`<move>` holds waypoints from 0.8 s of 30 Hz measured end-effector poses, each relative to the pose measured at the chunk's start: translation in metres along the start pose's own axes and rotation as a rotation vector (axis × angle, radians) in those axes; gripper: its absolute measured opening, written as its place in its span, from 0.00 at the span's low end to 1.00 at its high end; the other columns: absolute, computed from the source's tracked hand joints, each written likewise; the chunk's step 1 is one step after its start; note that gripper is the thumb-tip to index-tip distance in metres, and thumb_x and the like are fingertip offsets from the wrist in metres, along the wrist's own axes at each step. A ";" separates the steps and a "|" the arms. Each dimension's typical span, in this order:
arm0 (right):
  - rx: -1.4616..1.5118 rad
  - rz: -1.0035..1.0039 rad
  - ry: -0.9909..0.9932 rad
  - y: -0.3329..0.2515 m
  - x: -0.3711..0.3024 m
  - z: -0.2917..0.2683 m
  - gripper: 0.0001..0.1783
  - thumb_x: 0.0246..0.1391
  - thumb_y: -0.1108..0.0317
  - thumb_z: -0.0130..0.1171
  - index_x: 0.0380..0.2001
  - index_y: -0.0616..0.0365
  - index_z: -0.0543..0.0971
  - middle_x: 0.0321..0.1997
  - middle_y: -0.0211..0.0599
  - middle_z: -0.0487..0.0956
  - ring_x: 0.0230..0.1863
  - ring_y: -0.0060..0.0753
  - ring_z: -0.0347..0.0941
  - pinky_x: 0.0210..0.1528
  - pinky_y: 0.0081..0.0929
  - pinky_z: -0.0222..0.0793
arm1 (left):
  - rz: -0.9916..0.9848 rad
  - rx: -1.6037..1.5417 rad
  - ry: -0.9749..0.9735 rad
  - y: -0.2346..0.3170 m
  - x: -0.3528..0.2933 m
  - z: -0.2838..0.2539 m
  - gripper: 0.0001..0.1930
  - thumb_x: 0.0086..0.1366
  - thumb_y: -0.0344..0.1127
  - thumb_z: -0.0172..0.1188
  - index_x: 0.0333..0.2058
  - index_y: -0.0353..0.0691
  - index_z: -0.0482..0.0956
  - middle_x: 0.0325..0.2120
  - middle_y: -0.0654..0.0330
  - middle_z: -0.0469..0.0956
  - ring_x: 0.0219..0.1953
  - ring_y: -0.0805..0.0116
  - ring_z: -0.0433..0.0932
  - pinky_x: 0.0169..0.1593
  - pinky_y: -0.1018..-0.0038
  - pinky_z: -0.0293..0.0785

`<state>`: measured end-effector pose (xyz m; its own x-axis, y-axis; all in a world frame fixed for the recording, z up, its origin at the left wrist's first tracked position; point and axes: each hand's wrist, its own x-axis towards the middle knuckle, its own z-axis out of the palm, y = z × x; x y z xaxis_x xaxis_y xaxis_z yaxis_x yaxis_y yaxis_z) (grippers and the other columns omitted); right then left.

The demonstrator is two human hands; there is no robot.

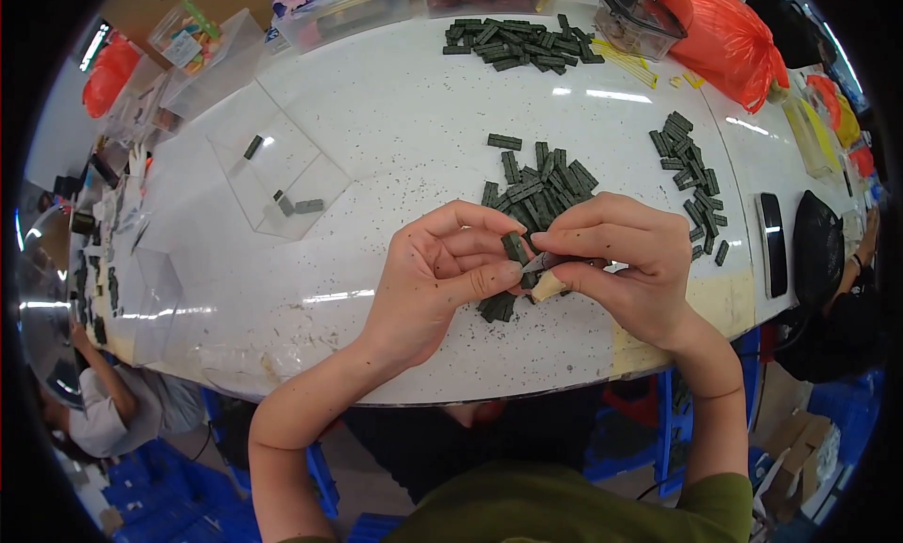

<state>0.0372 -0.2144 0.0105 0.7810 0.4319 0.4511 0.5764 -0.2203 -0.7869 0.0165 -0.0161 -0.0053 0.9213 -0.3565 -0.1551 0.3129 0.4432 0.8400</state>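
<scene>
My left hand (435, 268) is closed on a small dark green block (514, 247), pinched between thumb and fingers. In my right hand (621, 253) is a small pointed blade (536, 263), with a beige wrapped part (547, 287) under the thumb. The blade's tip meets the block, near my left thumb. Just beyond my hands lies a heap of similar dark green blocks (550, 187). A few more blocks (497, 308) show beneath my fingers. Part of the blade is hidden by my right fingers.
A clear tray (218, 162) with a few blocks stands left. More block piles lie at the back (517, 42) and right (687, 162). Dark crumbs dot the white table (395, 119). A red plastic bag (720, 35), a phone (772, 245) and another person's arm (105, 378) are around the edges.
</scene>
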 end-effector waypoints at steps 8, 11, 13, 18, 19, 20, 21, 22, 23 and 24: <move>-0.107 -0.133 0.037 0.002 0.000 0.002 0.14 0.32 0.79 0.66 0.29 0.62 0.82 0.30 0.34 0.79 0.23 0.21 0.65 0.23 0.15 0.61 | 0.023 -0.002 -0.030 -0.004 0.001 -0.004 0.17 0.53 0.17 0.59 0.42 0.35 0.71 0.33 0.54 0.80 0.33 0.71 0.80 0.39 0.82 0.75; -0.136 -0.161 0.039 0.002 0.000 0.002 0.13 0.32 0.79 0.66 0.29 0.62 0.82 0.30 0.34 0.79 0.22 0.21 0.65 0.23 0.16 0.61 | 0.039 -0.004 -0.047 -0.005 0.001 -0.005 0.16 0.55 0.16 0.58 0.42 0.34 0.72 0.33 0.54 0.80 0.33 0.70 0.80 0.39 0.82 0.77; -0.182 -0.189 0.036 0.001 -0.001 0.002 0.13 0.32 0.79 0.66 0.29 0.62 0.82 0.29 0.34 0.79 0.22 0.21 0.65 0.23 0.16 0.60 | 0.028 0.005 -0.030 -0.005 0.001 -0.004 0.17 0.53 0.17 0.59 0.42 0.35 0.71 0.33 0.53 0.80 0.33 0.71 0.80 0.39 0.82 0.76; -0.242 -0.238 0.009 0.002 -0.001 0.001 0.13 0.32 0.80 0.65 0.29 0.63 0.82 0.29 0.34 0.79 0.21 0.21 0.64 0.22 0.16 0.59 | 0.011 0.001 0.001 -0.004 0.002 -0.003 0.17 0.52 0.17 0.61 0.41 0.35 0.71 0.33 0.53 0.80 0.33 0.72 0.79 0.38 0.81 0.74; -0.249 -0.250 -0.004 0.003 -0.001 0.001 0.13 0.32 0.81 0.65 0.29 0.63 0.82 0.29 0.34 0.79 0.21 0.21 0.64 0.21 0.16 0.59 | 0.009 -0.005 0.009 -0.004 0.002 -0.003 0.17 0.51 0.17 0.61 0.40 0.35 0.71 0.33 0.53 0.80 0.32 0.71 0.79 0.39 0.81 0.75; -0.255 -0.262 -0.017 0.003 -0.001 0.001 0.13 0.32 0.81 0.65 0.29 0.63 0.82 0.29 0.34 0.79 0.21 0.21 0.64 0.21 0.16 0.58 | 0.006 -0.010 0.017 -0.004 0.002 -0.002 0.16 0.51 0.17 0.61 0.40 0.35 0.71 0.33 0.53 0.80 0.32 0.71 0.79 0.39 0.80 0.75; -0.257 -0.265 -0.016 0.004 0.000 -0.001 0.13 0.32 0.81 0.65 0.29 0.63 0.82 0.29 0.34 0.79 0.21 0.21 0.64 0.21 0.16 0.58 | 0.009 -0.010 0.016 -0.003 0.002 -0.002 0.16 0.51 0.17 0.61 0.40 0.35 0.71 0.33 0.53 0.80 0.32 0.71 0.79 0.39 0.80 0.75; -0.151 -0.191 -0.020 0.006 0.002 -0.002 0.14 0.32 0.82 0.64 0.29 0.64 0.82 0.30 0.35 0.79 0.21 0.21 0.65 0.21 0.15 0.59 | 0.033 -0.018 0.010 -0.002 0.002 -0.002 0.15 0.52 0.17 0.60 0.39 0.34 0.71 0.33 0.53 0.80 0.32 0.70 0.80 0.39 0.80 0.76; -0.046 -0.117 -0.024 0.008 0.003 -0.004 0.14 0.31 0.83 0.64 0.29 0.64 0.82 0.30 0.36 0.79 0.22 0.21 0.66 0.21 0.15 0.61 | 0.058 -0.026 0.004 -0.002 0.002 -0.002 0.14 0.52 0.17 0.60 0.38 0.33 0.71 0.32 0.53 0.80 0.32 0.69 0.80 0.39 0.80 0.77; 0.059 -0.043 -0.029 0.009 0.004 -0.006 0.15 0.31 0.84 0.63 0.29 0.65 0.82 0.30 0.37 0.79 0.22 0.21 0.67 0.22 0.14 0.62 | 0.082 -0.035 -0.002 -0.001 0.002 -0.002 0.13 0.53 0.16 0.59 0.38 0.33 0.71 0.32 0.52 0.80 0.32 0.69 0.81 0.39 0.80 0.78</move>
<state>0.0471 -0.2200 0.0080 0.7480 0.4653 0.4733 0.5935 -0.1494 -0.7909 0.0182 -0.0156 -0.0072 0.9437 -0.3197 -0.0852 0.2442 0.4992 0.8314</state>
